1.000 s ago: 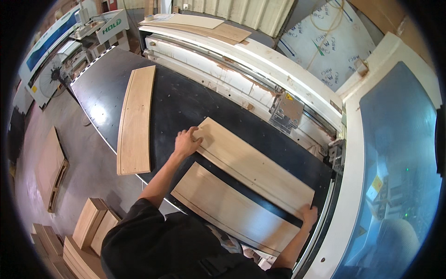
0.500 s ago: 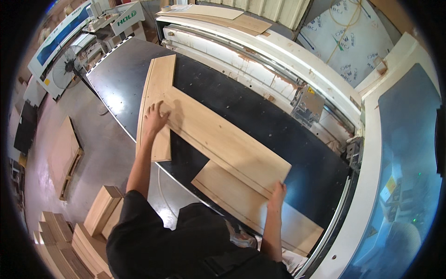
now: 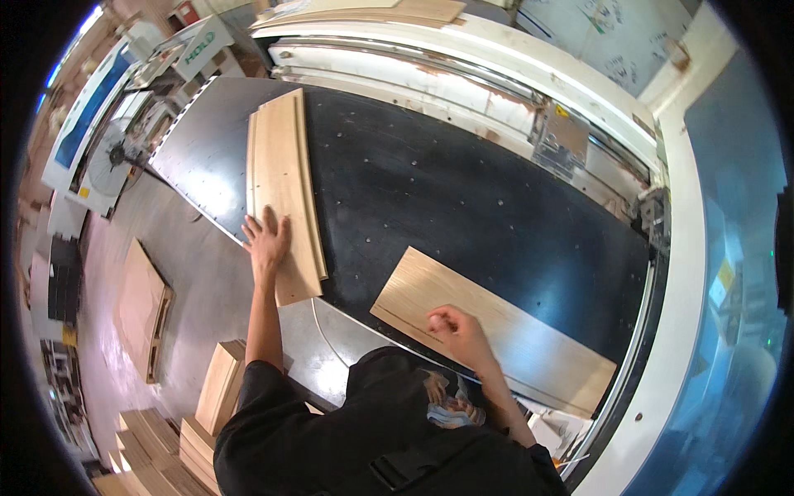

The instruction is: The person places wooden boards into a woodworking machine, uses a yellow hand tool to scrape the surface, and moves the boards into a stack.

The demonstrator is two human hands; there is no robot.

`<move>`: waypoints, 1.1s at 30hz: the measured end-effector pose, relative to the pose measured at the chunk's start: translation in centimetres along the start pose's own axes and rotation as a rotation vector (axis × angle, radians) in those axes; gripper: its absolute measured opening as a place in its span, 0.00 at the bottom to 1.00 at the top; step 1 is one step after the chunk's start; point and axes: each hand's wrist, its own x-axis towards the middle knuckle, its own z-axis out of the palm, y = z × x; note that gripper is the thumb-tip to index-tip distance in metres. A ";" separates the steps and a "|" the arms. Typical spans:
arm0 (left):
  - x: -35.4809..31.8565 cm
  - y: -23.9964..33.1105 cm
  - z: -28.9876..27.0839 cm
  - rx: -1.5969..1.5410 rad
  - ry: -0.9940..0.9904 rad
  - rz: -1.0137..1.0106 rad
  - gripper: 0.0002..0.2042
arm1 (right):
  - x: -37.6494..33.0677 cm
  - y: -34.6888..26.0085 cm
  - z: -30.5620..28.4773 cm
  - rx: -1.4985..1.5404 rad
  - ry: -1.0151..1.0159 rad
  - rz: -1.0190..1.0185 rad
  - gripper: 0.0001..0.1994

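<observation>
Your left hand open, flat on near end of curved boards, far-left on bench; long axis runs near-far. Your right hand loosely curled, empty, over plank lying near-right.

Left arm stretches forward, left hand flat, fingers spread, palm down. Right arm bends in close, right hand loosely curled, knuckles up.

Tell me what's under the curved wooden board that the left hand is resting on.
Another curved board peeks out along the top board's left edge, both lying on the black machine bed. The left hand presses the top board; how much lies beneath is covered.
</observation>
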 end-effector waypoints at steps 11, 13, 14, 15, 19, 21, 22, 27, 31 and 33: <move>5.0 -0.6 2.9 0.147 0.072 0.105 0.37 | -14.3 9.6 -4.5 -0.912 0.397 0.124 0.31; 4.6 0.4 5.2 0.170 0.104 0.222 0.35 | -14.2 10.7 -4.4 -0.953 0.428 0.077 0.30; 3.3 3.2 5.7 0.183 0.117 0.321 0.34 | -13.7 10.9 -4.6 -0.951 0.443 0.061 0.30; 1.0 5.4 6.3 0.111 0.090 0.461 0.32 | -13.2 11.2 -5.3 -0.949 0.453 0.043 0.31; -8.9 19.3 5.7 -0.066 -0.266 0.896 0.35 | -9.0 12.3 -10.6 -1.017 0.566 0.021 0.31; -10.8 23.8 6.5 -0.199 -0.351 1.044 0.37 | -6.1 12.5 -14.7 -1.010 0.659 0.037 0.31; -11.6 26.3 6.4 -0.178 -0.375 1.083 0.38 | -4.4 12.9 -16.9 -0.988 0.721 0.060 0.31; -11.8 36.5 8.8 -0.162 -0.327 1.160 0.37 | 3.7 16.3 -28.3 -0.964 1.030 0.151 0.26; -11.2 43.2 11.5 -0.264 -0.245 1.238 0.29 | 6.3 16.9 -35.3 -0.872 1.086 0.277 0.28; -11.0 45.4 12.5 -0.302 -0.186 1.281 0.27 | 6.6 17.1 -37.3 -0.847 1.124 0.270 0.29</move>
